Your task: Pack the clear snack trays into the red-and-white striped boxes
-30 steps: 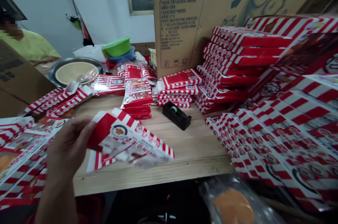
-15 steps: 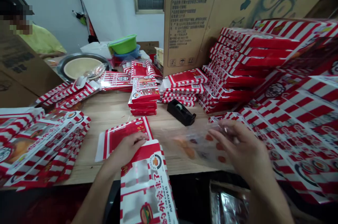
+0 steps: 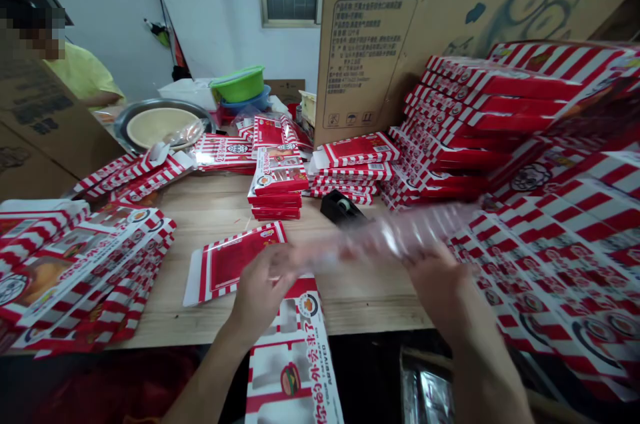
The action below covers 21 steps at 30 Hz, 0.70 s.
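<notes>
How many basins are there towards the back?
4: a green basin over a blue basin, and a cream basin within a metal basin. More may be hidden.

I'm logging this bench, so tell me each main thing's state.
Left hand, closed on plastic bag
Right hand, blurred, grip unclear
Plastic bag, raised, blurred
Window box, printed side up
Red box, flat, white flap out
Tape dispenser, upright, partly hidden
Striped boxes at right, stacked
</notes>
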Motion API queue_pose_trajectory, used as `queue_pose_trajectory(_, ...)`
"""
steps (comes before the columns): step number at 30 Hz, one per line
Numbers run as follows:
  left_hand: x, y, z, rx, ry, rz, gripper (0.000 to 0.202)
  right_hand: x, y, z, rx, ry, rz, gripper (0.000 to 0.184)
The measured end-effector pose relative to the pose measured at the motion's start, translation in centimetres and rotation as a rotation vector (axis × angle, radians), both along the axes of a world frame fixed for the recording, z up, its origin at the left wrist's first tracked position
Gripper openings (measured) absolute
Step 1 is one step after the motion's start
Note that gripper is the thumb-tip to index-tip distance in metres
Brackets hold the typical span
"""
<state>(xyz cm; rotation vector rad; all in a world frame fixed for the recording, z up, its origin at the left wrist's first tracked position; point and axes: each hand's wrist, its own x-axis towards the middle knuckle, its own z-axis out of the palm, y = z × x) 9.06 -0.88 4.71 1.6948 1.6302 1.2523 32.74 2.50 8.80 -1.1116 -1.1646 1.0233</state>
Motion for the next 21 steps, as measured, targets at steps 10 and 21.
queue_pose_trajectory(10, -4.1, -0.6, -2.5, -0.341, 0.192, 0.181, 0.031, -1.6, -0.1, -3.3, -0.071, -0.027, -0.020, 0.026)
queue_pose_trajectory(21, -3.9, -1.6, -6.3, -0.462, -0.020, 0.104, 0.013, -3.1, 0.7, -7.1, -0.219, 0.501, -0.145, 0.033)
